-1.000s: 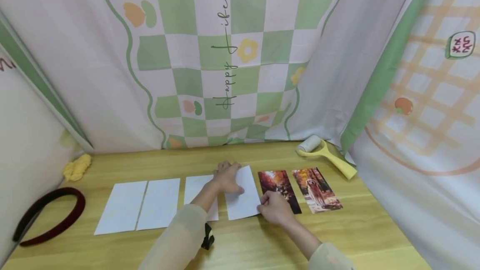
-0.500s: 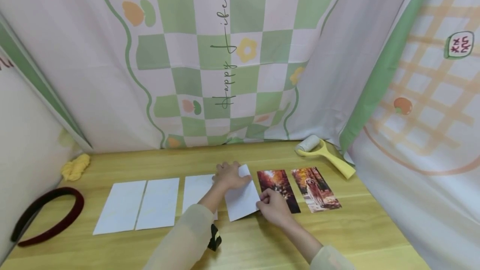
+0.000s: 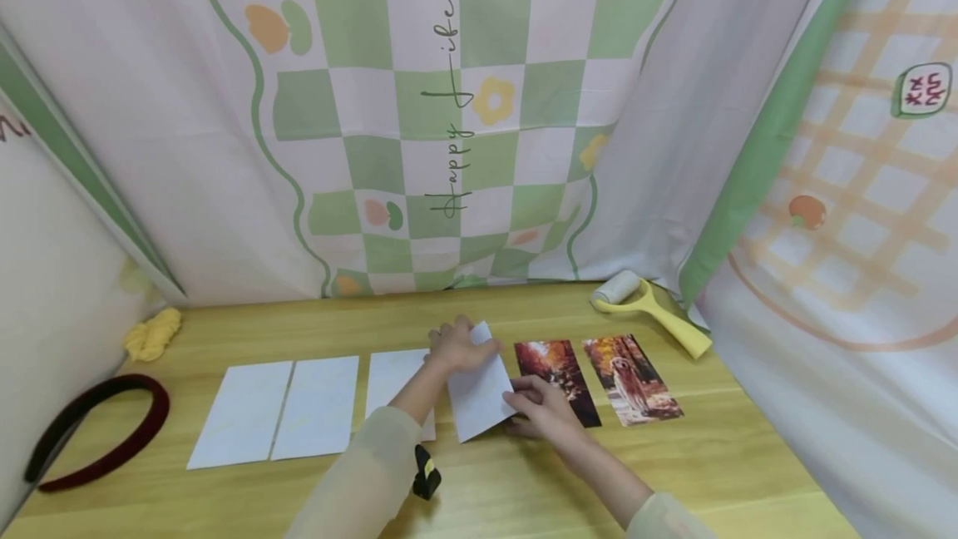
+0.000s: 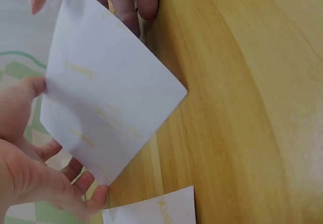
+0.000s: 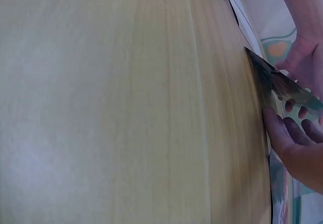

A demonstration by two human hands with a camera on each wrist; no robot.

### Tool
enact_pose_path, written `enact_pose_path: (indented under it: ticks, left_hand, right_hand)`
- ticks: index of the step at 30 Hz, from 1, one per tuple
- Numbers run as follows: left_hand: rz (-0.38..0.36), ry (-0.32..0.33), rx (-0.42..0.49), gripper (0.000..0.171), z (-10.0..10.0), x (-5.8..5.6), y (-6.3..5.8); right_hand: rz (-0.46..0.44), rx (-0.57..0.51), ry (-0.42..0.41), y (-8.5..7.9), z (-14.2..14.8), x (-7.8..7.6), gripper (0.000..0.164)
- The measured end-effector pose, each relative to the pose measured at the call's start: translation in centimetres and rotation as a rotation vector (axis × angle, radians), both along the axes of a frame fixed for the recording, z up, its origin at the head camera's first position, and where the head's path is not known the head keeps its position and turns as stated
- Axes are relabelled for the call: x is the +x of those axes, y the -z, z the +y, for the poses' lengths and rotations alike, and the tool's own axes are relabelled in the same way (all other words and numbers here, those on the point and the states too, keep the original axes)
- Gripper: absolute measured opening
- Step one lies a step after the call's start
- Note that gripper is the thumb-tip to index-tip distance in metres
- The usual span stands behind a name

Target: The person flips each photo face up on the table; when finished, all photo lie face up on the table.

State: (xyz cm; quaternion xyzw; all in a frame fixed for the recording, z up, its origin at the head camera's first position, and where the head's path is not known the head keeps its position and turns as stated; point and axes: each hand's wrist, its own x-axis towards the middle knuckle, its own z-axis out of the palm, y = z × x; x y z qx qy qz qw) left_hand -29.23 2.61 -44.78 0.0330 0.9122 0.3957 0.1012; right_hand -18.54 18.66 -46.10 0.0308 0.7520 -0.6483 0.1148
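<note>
A photo print (image 3: 479, 393) is tilted up off the table, its white back toward the head view and its dark picture side (image 5: 290, 90) toward the right wrist view. My left hand (image 3: 458, 346) grips its far left edge, thumb (image 4: 35, 86) on the white back and fingertips curled at the edge. My right hand (image 3: 550, 414) pinches the right edge, with fingers (image 4: 123, 7) behind the print. To the left lies a white sheet (image 3: 389, 385), partly under my left forearm. A picture of an autumn wood (image 3: 546, 356) lies face up beside my right hand.
Two more white sheets (image 3: 243, 414) lie side by side at the left. A photo of a dog (image 3: 632, 381) lies at the right. Behind it is a yellow lint roller (image 3: 659, 314). A dark red headband (image 3: 150, 447) and a yellow scrunchie (image 3: 153, 335) sit far left, before a curtain (image 3: 419, 264).
The print has tilted up more steeply, its right side rising. My right fingers have spread and slid underneath its edge. My left thumb has shifted toward the print's far edge.
</note>
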Motion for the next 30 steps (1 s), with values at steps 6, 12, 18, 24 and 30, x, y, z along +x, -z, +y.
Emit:
enact_pose_path:
  ticks: [6,12,18,24,30]
  left_hand:
    - [0.02,-0.043,0.11,0.066,0.0,-0.4,0.3]
    - [-0.038,-0.078,0.293,0.066,0.1,-0.6,0.3]
    - [-0.098,-0.046,0.495,0.059,-0.1,-1.0,0.8]
    - [-0.212,-0.022,0.68,0.055,-0.7,-1.2,0.8]
    - [-0.313,0.008,0.822,0.044,-1.8,-1.6,0.9]
  right_hand:
    - [0.084,0.044,-0.102,0.0,0.2,0.1,0.073]
    - [0.205,0.159,-0.119,0.1,0.2,0.2,0.068]
    - [0.264,0.176,-0.132,0.1,0.2,0.3,0.063]
    - [0.333,0.189,-0.176,0.1,0.3,0.1,0.062]
    - [0.425,0.231,-0.242,0.3,0.4,-0.3,0.06]
